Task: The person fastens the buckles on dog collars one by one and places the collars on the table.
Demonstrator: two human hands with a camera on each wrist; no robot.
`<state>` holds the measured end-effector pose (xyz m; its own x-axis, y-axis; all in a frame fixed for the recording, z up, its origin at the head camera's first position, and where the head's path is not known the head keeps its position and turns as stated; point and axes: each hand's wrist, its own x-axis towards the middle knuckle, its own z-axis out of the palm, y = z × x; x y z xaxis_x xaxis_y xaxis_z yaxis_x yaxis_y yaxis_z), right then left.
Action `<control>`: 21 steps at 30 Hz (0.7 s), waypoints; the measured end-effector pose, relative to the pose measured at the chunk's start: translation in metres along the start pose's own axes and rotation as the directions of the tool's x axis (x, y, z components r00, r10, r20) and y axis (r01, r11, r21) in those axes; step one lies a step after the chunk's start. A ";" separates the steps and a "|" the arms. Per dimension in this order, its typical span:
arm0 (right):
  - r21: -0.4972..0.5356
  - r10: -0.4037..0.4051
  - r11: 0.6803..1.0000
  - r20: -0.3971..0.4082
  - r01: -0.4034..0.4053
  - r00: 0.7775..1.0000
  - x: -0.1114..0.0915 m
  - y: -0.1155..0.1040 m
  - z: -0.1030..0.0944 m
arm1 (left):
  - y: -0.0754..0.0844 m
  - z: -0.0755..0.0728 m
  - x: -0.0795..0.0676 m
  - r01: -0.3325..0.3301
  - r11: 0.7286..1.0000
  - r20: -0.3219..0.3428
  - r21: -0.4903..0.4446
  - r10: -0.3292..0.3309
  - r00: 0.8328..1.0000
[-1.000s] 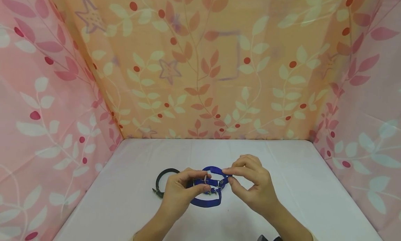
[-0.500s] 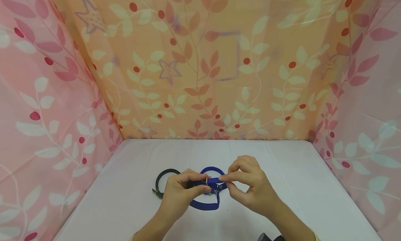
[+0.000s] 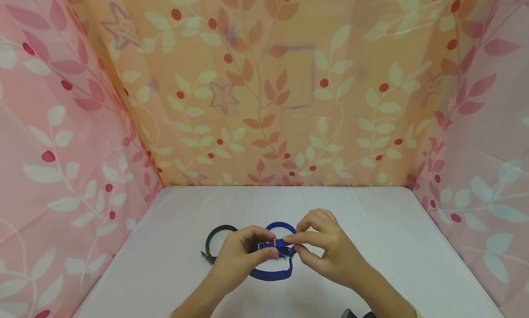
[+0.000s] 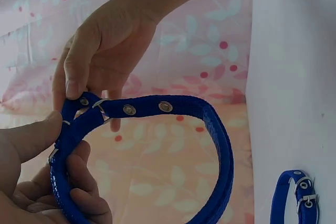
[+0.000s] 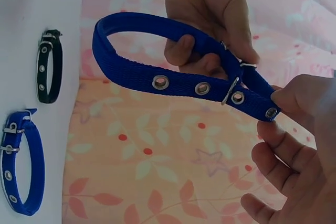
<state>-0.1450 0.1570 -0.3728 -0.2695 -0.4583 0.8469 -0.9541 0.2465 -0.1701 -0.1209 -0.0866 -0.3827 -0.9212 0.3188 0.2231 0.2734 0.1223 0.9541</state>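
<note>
A blue collar point(image 3: 270, 275) with metal eyelets hangs in a loop between both hands, above the table. My left hand point(image 3: 237, 253) pinches it near the metal buckle, thumb on top in the left wrist view. My right hand point(image 3: 330, 244) pinches the strap's end between thumb and fingers. In the right wrist view, the eyeleted strap point(image 5: 181, 85) runs through a metal ring point(image 5: 231, 91). The end part bends back toward my left thumb point(image 4: 37, 135); its very tip is hard to make out.
Behind the hands, a second blue collar point(image 3: 281, 224) lies buckled on the white table point(image 3: 173, 263). A dark collar point(image 3: 208, 240) lies left of it. A dark object point(image 3: 349, 313) shows at the bottom edge. Patterned cloth point(image 3: 264, 125) encloses the back and sides.
My right hand has moved slightly left, bringing the strap end over to the metal loop by my left fingers. The left hand keeps its hold. The head view has tilted slightly.
</note>
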 end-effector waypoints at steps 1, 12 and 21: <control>-0.002 0.010 1.000 0.010 -0.010 1.000 -0.001 0.000 0.001 | 0.001 0.000 0.000 0.006 1.000 -0.007 0.011 -0.006 1.000; 0.025 0.141 0.989 0.064 -0.143 0.988 -0.002 -0.005 0.004 | 0.004 0.003 -0.003 -0.006 0.991 -0.026 0.130 0.010 1.000; 0.009 0.323 0.945 0.122 -0.326 0.939 -0.004 -0.010 0.008 | 0.004 0.002 -0.004 -0.065 0.980 -0.138 0.187 0.092 0.986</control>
<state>-0.1349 0.1498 -0.3786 -0.5767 -0.4550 0.6785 -0.8152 0.3749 -0.4415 -0.1157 -0.0853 -0.3803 -0.9215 0.1958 0.3355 0.3800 0.2751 0.8831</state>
